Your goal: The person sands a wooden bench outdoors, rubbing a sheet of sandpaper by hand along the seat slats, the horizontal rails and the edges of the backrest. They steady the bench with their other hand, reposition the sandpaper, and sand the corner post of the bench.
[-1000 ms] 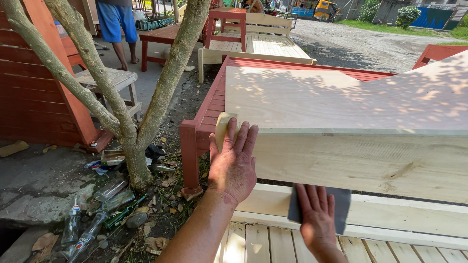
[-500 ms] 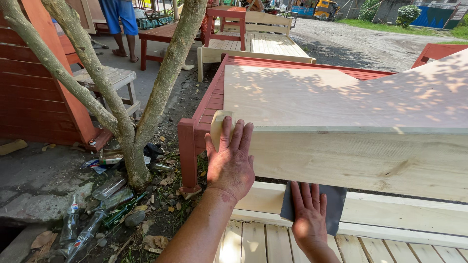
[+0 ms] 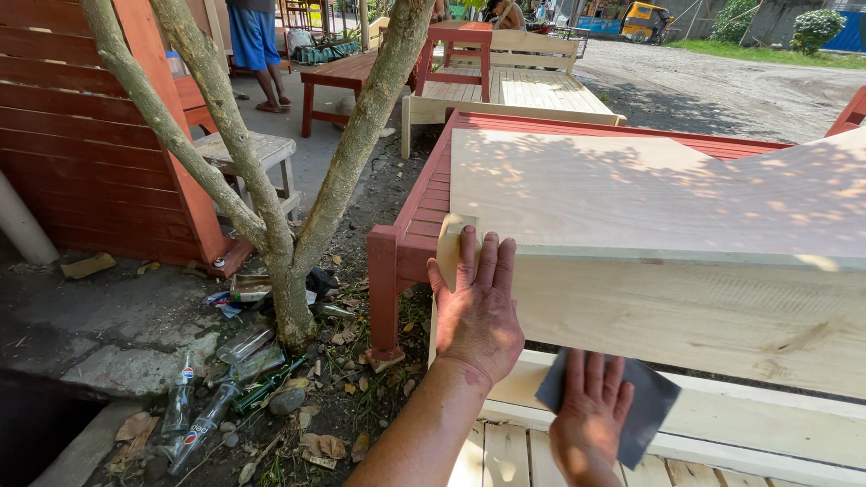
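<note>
My left hand lies flat against the near face of a pale unpainted wooden panel, pressing a tan sheet of sandpaper at its left corner. My right hand is lower, fingers spread, pressing a dark grey sheet of sandpaper against the pale wooden rail under the panel. Both forearms come in from the bottom of the view.
A red slatted bed frame stands behind the panel. To the left grows a forked tree with bottles and litter at its base. A red plank wall, benches and a standing person are farther back.
My left hand has slid slightly down and left along the panel's corner with the tan sandpaper. My right hand has shifted a little left with the grey sheet.
</note>
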### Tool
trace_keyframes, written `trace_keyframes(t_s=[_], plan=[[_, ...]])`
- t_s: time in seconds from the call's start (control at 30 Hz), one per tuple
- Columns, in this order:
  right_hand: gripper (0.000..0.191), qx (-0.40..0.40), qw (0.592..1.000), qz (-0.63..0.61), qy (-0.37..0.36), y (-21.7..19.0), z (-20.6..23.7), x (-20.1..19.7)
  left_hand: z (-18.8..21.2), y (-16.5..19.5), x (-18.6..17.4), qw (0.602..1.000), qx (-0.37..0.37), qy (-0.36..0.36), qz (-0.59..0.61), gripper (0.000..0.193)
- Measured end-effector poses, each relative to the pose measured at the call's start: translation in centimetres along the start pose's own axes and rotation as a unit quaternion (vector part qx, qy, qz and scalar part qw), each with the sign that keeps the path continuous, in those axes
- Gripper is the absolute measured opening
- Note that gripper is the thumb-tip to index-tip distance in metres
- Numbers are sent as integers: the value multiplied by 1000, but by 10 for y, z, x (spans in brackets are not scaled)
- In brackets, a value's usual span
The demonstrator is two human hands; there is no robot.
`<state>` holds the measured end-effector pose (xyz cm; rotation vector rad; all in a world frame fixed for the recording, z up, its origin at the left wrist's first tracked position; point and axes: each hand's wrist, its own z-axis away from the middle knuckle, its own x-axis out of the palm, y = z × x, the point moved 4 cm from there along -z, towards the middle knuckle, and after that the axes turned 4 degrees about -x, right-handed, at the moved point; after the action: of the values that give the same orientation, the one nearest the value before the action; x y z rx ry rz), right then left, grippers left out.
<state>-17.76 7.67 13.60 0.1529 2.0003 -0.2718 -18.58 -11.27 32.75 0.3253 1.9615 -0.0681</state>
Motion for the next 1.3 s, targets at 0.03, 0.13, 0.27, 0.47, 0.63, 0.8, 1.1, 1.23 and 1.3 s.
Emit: trace_keyframes(t_s=[0.03, 0.13, 0.27, 0.47, 0.63, 0.8, 1.1, 1.23, 1.3], plan=[[92, -34, 999, -7, -17, -37, 4, 4, 0, -1, -2, 1000, 7, 21, -1, 77], [79, -123, 986, 1, -113, -110, 15, 17, 0, -4, -3, 998, 26, 51, -19, 70], [77, -179, 983, 33, -26, -73, 10, -10, -3, -10, 1, 996, 54, 30, -57, 72], [93, -21, 1000, 17, -11, -31, -2, -21, -2, -13, 6, 996, 69, 49, -22, 70], [76, -143, 990, -8, -2, -109, 20, 23, -5, -14, 13, 995, 75, 70, 0, 70], [72, -174, 984, -14, 19, -108, 38, 60, -5, -13, 14, 992, 68, 99, 35, 69], [90, -17, 949, -179, -258, -57, 95, 139, 0, -17, 4, 990, 70, 98, 75, 68], [77, 339, 731, -586, -89, 19, 69, 140, -4, -11, 9, 995, 63, 73, 2, 69], [71, 429, 569, -701, -22, 56, 52, 129, -5, -11, 10, 997, 55, 52, 20, 69]])
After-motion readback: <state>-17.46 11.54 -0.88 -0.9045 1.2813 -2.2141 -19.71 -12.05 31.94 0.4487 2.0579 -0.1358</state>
